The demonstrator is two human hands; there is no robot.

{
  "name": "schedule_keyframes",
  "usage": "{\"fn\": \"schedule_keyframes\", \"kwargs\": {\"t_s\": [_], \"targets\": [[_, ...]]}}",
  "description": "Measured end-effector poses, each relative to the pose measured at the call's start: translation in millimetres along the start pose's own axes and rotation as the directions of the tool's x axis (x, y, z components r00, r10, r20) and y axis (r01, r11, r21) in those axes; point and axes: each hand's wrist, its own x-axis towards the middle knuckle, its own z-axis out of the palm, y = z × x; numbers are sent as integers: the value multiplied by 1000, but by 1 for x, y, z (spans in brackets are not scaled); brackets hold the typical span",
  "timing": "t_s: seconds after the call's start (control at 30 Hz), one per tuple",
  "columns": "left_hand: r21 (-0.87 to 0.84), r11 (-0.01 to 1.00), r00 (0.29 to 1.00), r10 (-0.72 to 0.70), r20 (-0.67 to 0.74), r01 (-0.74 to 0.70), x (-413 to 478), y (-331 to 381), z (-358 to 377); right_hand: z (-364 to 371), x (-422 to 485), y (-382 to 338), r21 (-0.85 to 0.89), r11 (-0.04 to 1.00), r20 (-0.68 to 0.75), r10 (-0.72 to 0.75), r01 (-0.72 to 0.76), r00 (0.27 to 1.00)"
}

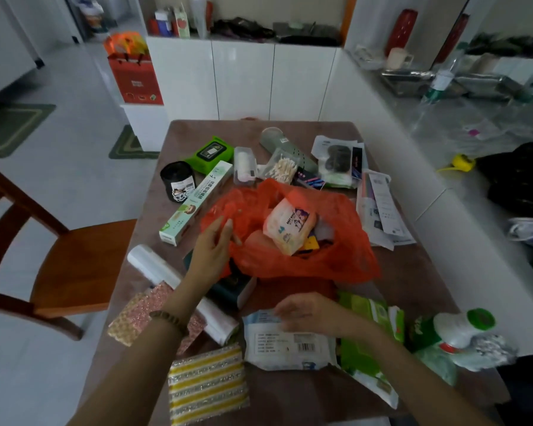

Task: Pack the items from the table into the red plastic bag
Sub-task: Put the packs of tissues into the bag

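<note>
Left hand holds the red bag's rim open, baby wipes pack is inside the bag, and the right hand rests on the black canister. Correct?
Not quite: in the head view the right hand rests on a white packet near the table's front edge, not the black canister.

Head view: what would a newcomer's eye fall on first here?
The red plastic bag in the middle of the table draws the eye, open, with a baby wipes pack showing inside. The left hand holds its near-left edge, while the right hand rests on a white packet nearer the person.
</note>
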Motion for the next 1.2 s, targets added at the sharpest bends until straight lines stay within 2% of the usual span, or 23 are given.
{"fn": "schedule_keyframes", "kwargs": {"t_s": [0.07, 0.13, 0.27, 0.5, 0.7, 0.77, 0.9, 0.93, 1.0, 1.03, 1.13, 1.2], "targets": [[-32, 999, 999, -28, 18, 28, -9, -9, 1, 6, 4, 21, -180, 982, -11, 59, -60, 998], [-77, 995, 997, -65, 30, 68, -16, -12, 1, 10, 10, 33, -253, 959, -52, 117, -127, 992], [-123, 985, 990, -113, 87, 124, -25, -11, -3, 13, 27, 43, -434, 879, -46, 196, -197, 979], [-153, 978, 989, -129, 74, 140, -32, -15, -5, 12, 35, 39, -478, 812, -45, 357, -334, 933], [-130, 986, 995, -103, 4, 103, -25, -7, -10, 24, 22, 39, -456, 866, -38, 211, -205, 977], [-104, 989, 993, -110, -31, 106, -17, -2, -16, 20, 13, 30, -372, 912, -36, 172, -173, 984], [-82, 993, 993, -92, -69, 87, 4, 11, -32, -7, -5, -2, 50, 992, -25, 121, -119, 992], [-77, 994, 994, -83, -70, 77, 10, 14, -36, -15, -8, -12, 196, 976, -19, 96, -91, 995], [-84, 995, 997, -59, -48, 55, 22, 19, -43, -31, -5, -31, 491, 870, -26, 69, -48, 997], [-103, 994, 998, -50, -27, 47, 27, 23, -46, -39, 1, -40, 585, 810, -50, 80, -36, 996], [-138, 990, 1000, -8, 19, 11, 39, 43, -52, -62, 31, -72, 709, 705, -157, 175, -12, 972], [-155, 988, 1000, -10, -2, 9, 45, 53, -53, -71, 55, -90, 720, 694, -220, 209, 14, 953]]}}
